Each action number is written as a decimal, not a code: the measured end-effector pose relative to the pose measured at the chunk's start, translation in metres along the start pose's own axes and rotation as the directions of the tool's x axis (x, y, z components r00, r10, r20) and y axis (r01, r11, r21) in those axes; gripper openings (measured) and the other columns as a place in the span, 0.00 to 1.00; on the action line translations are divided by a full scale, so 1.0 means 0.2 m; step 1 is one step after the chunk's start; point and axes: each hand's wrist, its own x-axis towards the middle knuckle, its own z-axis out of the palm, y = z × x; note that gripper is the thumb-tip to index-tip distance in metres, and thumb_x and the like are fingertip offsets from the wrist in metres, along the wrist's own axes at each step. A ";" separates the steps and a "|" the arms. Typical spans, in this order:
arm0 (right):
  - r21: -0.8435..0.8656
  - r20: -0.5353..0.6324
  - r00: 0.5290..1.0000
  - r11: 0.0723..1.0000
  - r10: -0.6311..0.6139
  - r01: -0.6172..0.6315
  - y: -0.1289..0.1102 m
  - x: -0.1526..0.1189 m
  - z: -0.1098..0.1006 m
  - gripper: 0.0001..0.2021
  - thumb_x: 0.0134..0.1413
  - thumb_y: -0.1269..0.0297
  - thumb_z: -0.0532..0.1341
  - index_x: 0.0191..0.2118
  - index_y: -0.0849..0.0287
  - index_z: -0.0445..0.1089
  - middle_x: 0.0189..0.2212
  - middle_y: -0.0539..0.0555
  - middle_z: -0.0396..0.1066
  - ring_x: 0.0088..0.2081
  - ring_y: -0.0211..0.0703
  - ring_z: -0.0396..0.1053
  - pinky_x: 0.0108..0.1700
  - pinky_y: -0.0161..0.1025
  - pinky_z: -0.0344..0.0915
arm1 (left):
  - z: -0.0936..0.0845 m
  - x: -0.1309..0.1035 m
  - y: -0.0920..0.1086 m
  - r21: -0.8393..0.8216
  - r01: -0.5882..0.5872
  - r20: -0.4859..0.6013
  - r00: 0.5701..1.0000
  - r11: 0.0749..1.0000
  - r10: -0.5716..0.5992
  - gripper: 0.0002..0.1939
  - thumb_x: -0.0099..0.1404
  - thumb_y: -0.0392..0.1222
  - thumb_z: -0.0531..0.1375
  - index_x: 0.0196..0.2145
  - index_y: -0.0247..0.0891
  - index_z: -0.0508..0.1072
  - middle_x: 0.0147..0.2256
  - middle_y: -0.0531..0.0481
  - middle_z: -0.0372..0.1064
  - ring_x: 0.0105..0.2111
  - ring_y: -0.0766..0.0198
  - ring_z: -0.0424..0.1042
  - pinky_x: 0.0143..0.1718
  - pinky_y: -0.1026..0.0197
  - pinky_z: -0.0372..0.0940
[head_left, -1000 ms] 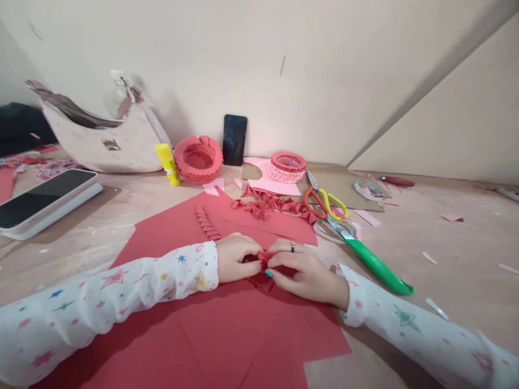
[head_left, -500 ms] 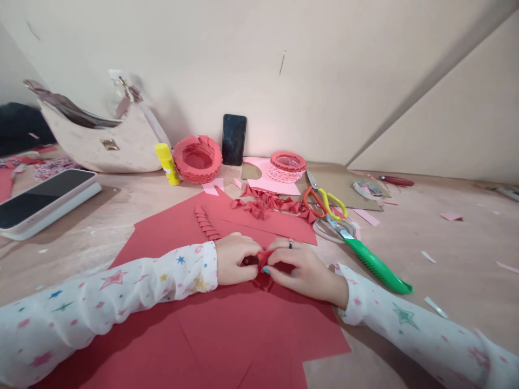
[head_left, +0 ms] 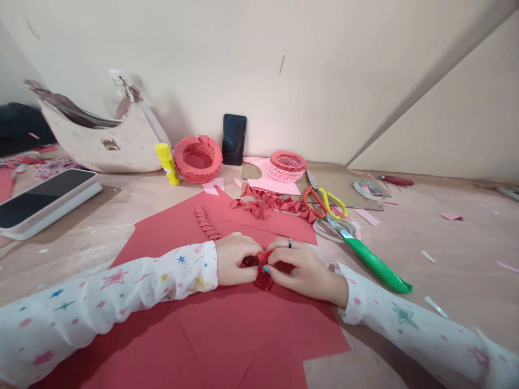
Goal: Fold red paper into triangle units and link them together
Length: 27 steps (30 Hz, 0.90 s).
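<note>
Between my two hands is a small folded piece of red paper (head_left: pixel 265 257), held just above large red paper sheets (head_left: pixel 227 329). My left hand (head_left: pixel 238 259) pinches it from the left, thumb and fingers closed on its edge. From the right, my right hand (head_left: pixel 298 267), with a ring on one finger, grips the same piece between thumb and fingertips. Part of the paper is hidden behind the fingers. Beyond my left hand lies a strip of interlocked red folded pieces (head_left: pixel 206 222). Several loose folded red pieces (head_left: pixel 259 205) are heaped past my hands.
A green-handled cutter (head_left: pixel 379 265) and orange-yellow scissors (head_left: pixel 324 202) lie right of my hands. Behind stand a red paper ring bowl (head_left: pixel 198 172), a pink-and-red one (head_left: pixel 287 172), a yellow glue stick (head_left: pixel 167 163) and a phone (head_left: pixel 234 139). A handbag (head_left: pixel 101 140) and white-cased phone (head_left: pixel 51 202) are left.
Both hands stay almost in place, still gripping the red paper piece. Only slight finger movement shows; the surrounding things have not moved.
</note>
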 end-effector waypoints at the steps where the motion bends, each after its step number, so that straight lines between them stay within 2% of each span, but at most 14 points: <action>1: 0.003 0.004 1.000 1.000 -0.003 0.003 0.00 0.00 0.00 0.03 0.47 0.70 0.54 0.26 0.59 0.63 0.29 0.51 0.66 0.32 0.33 0.63 0.34 0.31 0.60 | 0.00 0.00 0.00 0.003 0.003 -0.006 1.000 1.000 -0.003 0.03 0.50 0.36 0.53 0.22 0.35 0.63 0.20 0.55 0.59 0.22 0.70 0.59 0.29 0.67 0.53; 8: 0.013 0.022 1.000 1.000 -0.006 0.005 0.00 0.00 0.00 0.03 0.47 0.71 0.53 0.26 0.59 0.62 0.28 0.51 0.66 0.32 0.34 0.62 0.34 0.31 0.60 | -0.01 0.00 0.01 0.008 0.002 0.012 1.000 1.000 -0.002 0.02 0.49 0.34 0.52 0.22 0.35 0.64 0.20 0.54 0.59 0.23 0.69 0.60 0.30 0.67 0.54; 14: -0.037 -0.014 1.000 0.999 -0.013 0.012 0.00 0.01 0.01 0.04 0.46 0.71 0.54 0.24 0.59 0.60 0.26 0.51 0.64 0.30 0.34 0.61 0.32 0.30 0.58 | 0.00 0.01 0.01 0.048 0.027 -0.001 1.000 0.998 -0.027 0.03 0.48 0.33 0.52 0.22 0.35 0.64 0.19 0.55 0.59 0.22 0.69 0.60 0.29 0.67 0.53; 21: -0.057 -0.035 0.996 0.995 0.078 -0.080 -0.02 0.00 0.01 0.05 0.45 0.72 0.53 0.25 0.58 0.54 0.25 0.49 0.61 0.27 0.34 0.58 0.29 0.31 0.56 | 0.01 0.01 -0.01 0.070 0.020 0.019 1.000 0.997 -0.022 0.04 0.53 0.35 0.52 0.24 0.35 0.66 0.21 0.53 0.62 0.25 0.68 0.62 0.30 0.67 0.53; 27: -0.037 -0.043 0.990 0.990 0.133 -0.134 -0.02 -0.01 0.01 0.03 0.49 0.71 0.52 0.29 0.58 0.55 0.25 0.49 0.61 0.26 0.34 0.59 0.29 0.31 0.56 | 0.00 0.01 0.00 0.060 -0.001 0.009 1.000 0.998 0.001 0.06 0.55 0.37 0.51 0.24 0.35 0.66 0.22 0.52 0.63 0.25 0.68 0.63 0.29 0.67 0.53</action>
